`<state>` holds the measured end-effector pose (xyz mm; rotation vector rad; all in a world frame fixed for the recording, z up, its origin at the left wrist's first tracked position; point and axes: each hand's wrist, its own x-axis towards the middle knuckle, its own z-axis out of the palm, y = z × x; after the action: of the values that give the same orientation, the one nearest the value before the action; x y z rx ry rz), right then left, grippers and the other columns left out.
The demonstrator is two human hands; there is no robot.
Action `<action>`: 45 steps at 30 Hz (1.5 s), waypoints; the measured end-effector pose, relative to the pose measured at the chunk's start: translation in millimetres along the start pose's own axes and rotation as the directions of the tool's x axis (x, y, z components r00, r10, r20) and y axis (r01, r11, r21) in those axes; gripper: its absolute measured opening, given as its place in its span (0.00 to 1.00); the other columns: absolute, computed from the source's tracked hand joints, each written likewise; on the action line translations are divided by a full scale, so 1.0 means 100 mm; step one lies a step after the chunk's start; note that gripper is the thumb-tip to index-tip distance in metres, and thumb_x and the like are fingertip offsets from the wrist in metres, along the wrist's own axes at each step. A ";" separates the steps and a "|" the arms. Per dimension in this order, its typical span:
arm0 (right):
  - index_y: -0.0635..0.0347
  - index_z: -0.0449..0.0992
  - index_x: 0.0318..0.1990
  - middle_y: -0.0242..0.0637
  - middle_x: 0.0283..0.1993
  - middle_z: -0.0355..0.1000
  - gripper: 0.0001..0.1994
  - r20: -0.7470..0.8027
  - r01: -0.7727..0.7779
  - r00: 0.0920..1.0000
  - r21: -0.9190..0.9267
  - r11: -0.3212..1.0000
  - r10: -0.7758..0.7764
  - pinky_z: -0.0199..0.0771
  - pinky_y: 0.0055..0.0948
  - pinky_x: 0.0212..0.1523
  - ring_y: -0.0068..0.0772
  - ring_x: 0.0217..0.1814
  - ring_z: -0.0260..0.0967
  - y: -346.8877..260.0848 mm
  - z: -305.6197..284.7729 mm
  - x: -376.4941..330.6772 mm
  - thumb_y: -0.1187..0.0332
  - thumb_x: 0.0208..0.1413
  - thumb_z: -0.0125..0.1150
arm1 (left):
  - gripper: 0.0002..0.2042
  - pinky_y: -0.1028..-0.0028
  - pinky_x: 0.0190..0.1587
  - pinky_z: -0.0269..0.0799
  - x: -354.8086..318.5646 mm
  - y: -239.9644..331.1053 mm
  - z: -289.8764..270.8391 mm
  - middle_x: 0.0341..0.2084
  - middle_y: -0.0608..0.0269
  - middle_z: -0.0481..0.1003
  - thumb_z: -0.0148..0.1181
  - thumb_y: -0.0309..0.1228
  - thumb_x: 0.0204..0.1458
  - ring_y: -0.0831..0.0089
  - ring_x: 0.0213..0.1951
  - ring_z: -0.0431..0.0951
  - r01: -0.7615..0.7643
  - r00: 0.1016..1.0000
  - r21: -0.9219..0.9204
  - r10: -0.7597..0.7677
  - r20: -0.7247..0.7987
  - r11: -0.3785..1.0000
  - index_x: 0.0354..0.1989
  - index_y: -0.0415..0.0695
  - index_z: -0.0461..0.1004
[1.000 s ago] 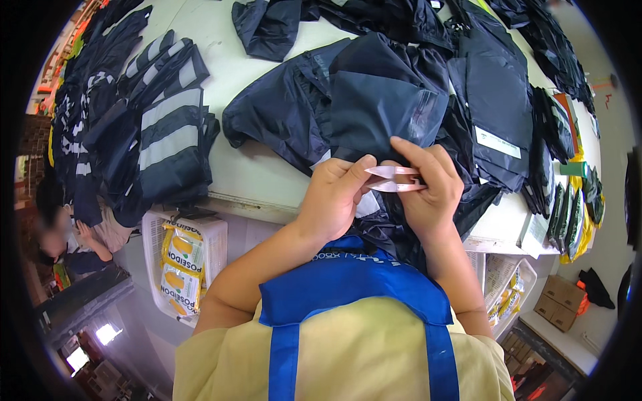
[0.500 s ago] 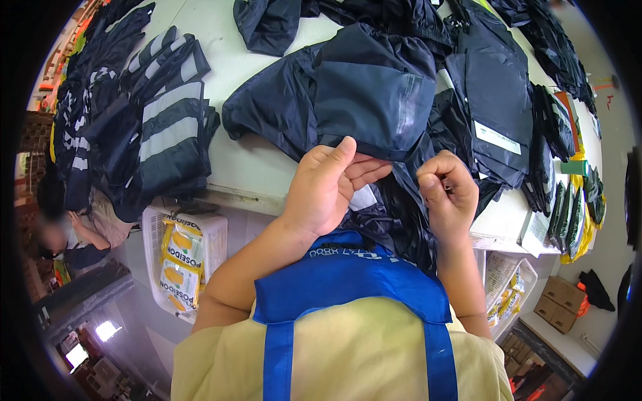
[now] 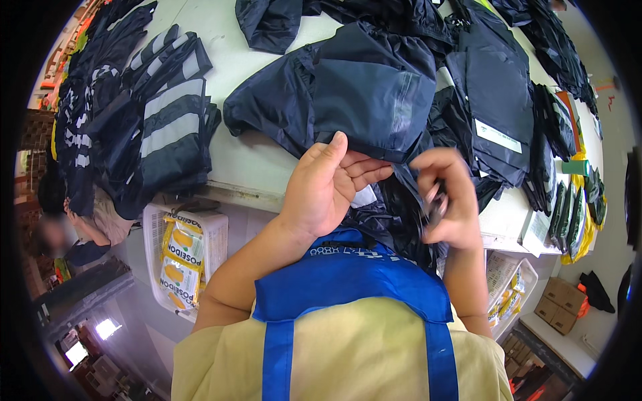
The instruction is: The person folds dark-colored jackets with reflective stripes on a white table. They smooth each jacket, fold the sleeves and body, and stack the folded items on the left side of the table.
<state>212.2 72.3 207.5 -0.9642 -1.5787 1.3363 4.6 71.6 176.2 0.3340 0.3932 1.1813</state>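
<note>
A dark navy garment (image 3: 371, 100) of thin shiny fabric lies bunched on the table, with a flat panel and a clear strip facing up. At its near edge, my left hand (image 3: 328, 180) is turned palm up, the thumb over the hem and the fingers curled along its underside, holding it. To the right, beside the hem, my right hand (image 3: 451, 200) is curled around small dark metal thread snips (image 3: 436, 202), blurred by motion. Its thumb and fingers are apart around them. More dark fabric (image 3: 394, 214) hangs off the table edge below the hands.
Folded dark garments with grey stripes (image 3: 175, 127) lie at left, and a dark stack with a white label (image 3: 491, 113) at right. White baskets (image 3: 217, 247) with yellow packets stand below the table. Another person (image 3: 90, 234) is at far left. Cardboard boxes (image 3: 560, 304) are at lower right.
My right hand has shifted slightly down and its fingers have spread from a tight pinch, bringing the snips into view. My left hand has moved slightly left with the hem.
</note>
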 end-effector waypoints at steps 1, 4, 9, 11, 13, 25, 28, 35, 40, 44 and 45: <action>0.64 0.70 0.44 0.28 0.32 0.63 0.26 -0.102 -0.018 0.994 0.124 0.992 0.030 0.60 0.19 0.36 0.18 0.33 0.59 0.04 -0.02 -0.02 0.52 0.46 0.69 | 0.19 0.58 0.54 0.71 0.00 0.00 0.01 0.45 0.45 0.75 0.42 0.39 0.65 0.56 0.48 0.77 0.003 1.000 -0.004 -0.003 0.010 1.000 0.46 0.33 0.71; 0.65 0.70 0.45 0.33 0.33 0.65 0.26 -0.242 0.008 0.967 -0.269 0.963 -0.076 0.64 0.21 0.37 0.21 0.35 0.62 0.01 -0.10 0.02 0.52 0.49 0.67 | 0.16 0.61 0.52 0.72 -0.02 0.01 0.03 0.42 0.49 0.76 0.46 0.37 0.63 0.61 0.45 0.77 0.000 1.000 -0.034 0.001 0.008 0.999 0.45 0.34 0.72; 0.64 0.75 0.41 0.36 0.34 0.69 0.16 -0.112 0.102 0.973 -0.569 0.816 -0.200 0.70 0.23 0.35 0.25 0.32 0.67 0.00 -0.11 0.04 0.65 0.49 0.68 | 0.13 0.64 0.51 0.72 -0.05 0.00 0.05 0.41 0.53 0.77 0.52 0.34 0.60 0.66 0.44 0.77 -0.013 1.000 0.152 0.017 -0.025 0.988 0.47 0.36 0.71; 0.64 0.77 0.39 0.35 0.34 0.70 0.16 -0.128 0.121 0.967 -0.535 0.836 -0.221 0.70 0.22 0.33 0.25 0.31 0.68 0.04 -0.09 0.03 0.66 0.44 0.72 | 0.13 0.64 0.50 0.72 -0.05 0.00 0.05 0.40 0.53 0.77 0.53 0.33 0.60 0.67 0.43 0.77 -0.002 1.000 0.152 0.005 -0.021 0.988 0.47 0.36 0.71; 0.64 0.76 0.39 0.35 0.34 0.70 0.16 -0.115 0.147 0.964 -0.526 0.838 -0.241 0.70 0.22 0.33 0.25 0.31 0.69 0.06 -0.06 0.04 0.68 0.44 0.72 | 0.12 0.65 0.49 0.73 -0.06 -0.01 0.07 0.37 0.56 0.77 0.55 0.33 0.59 0.69 0.41 0.77 0.015 0.999 0.141 -0.009 -0.044 0.990 0.43 0.36 0.73; 0.64 0.77 0.37 0.35 0.32 0.70 0.14 -0.101 0.169 0.966 -0.455 0.874 -0.239 0.70 0.21 0.30 0.25 0.30 0.68 0.13 -0.04 0.04 0.71 0.43 0.72 | 0.15 0.66 0.49 0.73 -0.12 -0.01 0.06 0.39 0.54 0.77 0.55 0.35 0.59 0.69 0.41 0.77 0.029 0.999 0.182 -0.022 -0.044 0.983 0.45 0.34 0.72; 0.64 0.77 0.38 0.35 0.31 0.70 0.15 -0.171 0.190 0.945 -0.402 0.896 -0.278 0.69 0.21 0.28 0.24 0.30 0.68 0.22 -0.05 -0.01 0.70 0.42 0.72 | 0.14 0.67 0.49 0.73 -0.11 -0.01 0.08 0.39 0.54 0.77 0.55 0.34 0.59 0.69 0.42 0.77 0.034 0.999 0.169 -0.030 -0.026 0.985 0.45 0.34 0.72; 0.62 0.77 0.38 0.34 0.31 0.72 0.18 -0.075 0.291 0.895 -0.648 0.704 -0.440 0.68 0.22 0.25 0.26 0.28 0.69 0.05 0.01 -0.05 0.69 0.37 0.75 | 0.15 0.67 0.49 0.73 -0.14 -0.01 0.09 0.40 0.53 0.77 0.54 0.34 0.59 0.68 0.42 0.77 0.044 0.998 0.186 -0.036 -0.046 0.982 0.47 0.34 0.70; 0.61 0.77 0.38 0.34 0.30 0.72 0.19 -0.049 0.308 0.885 -0.683 0.662 -0.462 0.69 0.24 0.25 0.27 0.27 0.69 0.03 0.04 -0.05 0.70 0.35 0.75 | 0.16 0.67 0.49 0.73 -0.15 -0.03 0.11 0.41 0.53 0.76 0.54 0.34 0.60 0.68 0.42 0.77 0.048 0.998 0.219 -0.039 -0.045 0.974 0.48 0.34 0.69; 0.61 0.76 0.38 0.33 0.29 0.71 0.16 -0.027 0.344 0.869 -0.684 0.643 -0.493 0.68 0.23 0.26 0.26 0.27 0.68 0.09 0.05 -0.05 0.71 0.38 0.73 | 0.15 0.67 0.49 0.73 -0.15 -0.04 0.12 0.42 0.53 0.76 0.54 0.34 0.60 0.69 0.42 0.77 0.045 0.998 0.216 -0.036 -0.043 0.975 0.47 0.34 0.69; 0.62 0.75 0.37 0.32 0.28 0.71 0.15 -0.021 0.355 0.863 -0.686 0.636 -0.504 0.68 0.23 0.27 0.25 0.27 0.68 0.10 0.05 -0.05 0.72 0.40 0.72 | 0.15 0.66 0.49 0.73 -0.15 -0.05 0.12 0.42 0.53 0.76 0.54 0.34 0.59 0.69 0.43 0.77 0.045 0.998 0.209 -0.035 -0.048 0.977 0.47 0.34 0.69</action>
<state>209.8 67.8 196.4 -0.9927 -1.9959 0.2877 9.1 54.9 186.5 0.4813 0.5631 1.1115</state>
